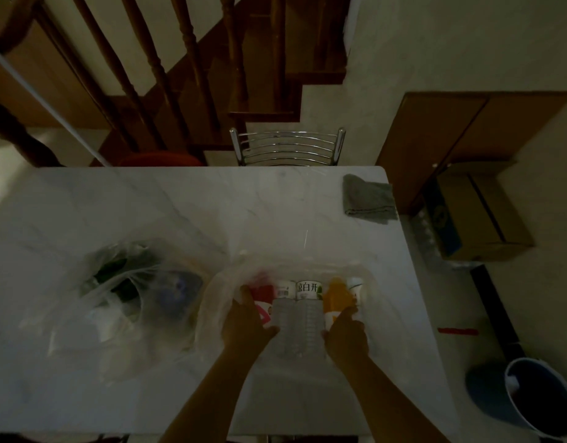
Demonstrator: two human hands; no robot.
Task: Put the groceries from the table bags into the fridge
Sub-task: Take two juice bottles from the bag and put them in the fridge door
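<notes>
A clear plastic bag (212, 302) lies open on the white marble table (180, 199), with several bottles side by side in it. Two clear water bottles (299, 318) lie in the middle, a red-labelled bottle (263, 294) to their left, an orange juice bottle (336, 297) to their right. My left hand (244, 327) grips the left side of the row, fingers on the red-labelled bottle. My right hand (346, 334) grips the right side at the orange juice bottle. A second clear bag (116, 292) with green vegetables and other items sits further left.
A folded grey cloth (368, 199) lies at the table's far right corner. A metal chair (288, 148) stands behind the table, a wooden staircase beyond it. Cardboard boxes (480, 215) and a blue bucket (537, 398) are on the floor to the right.
</notes>
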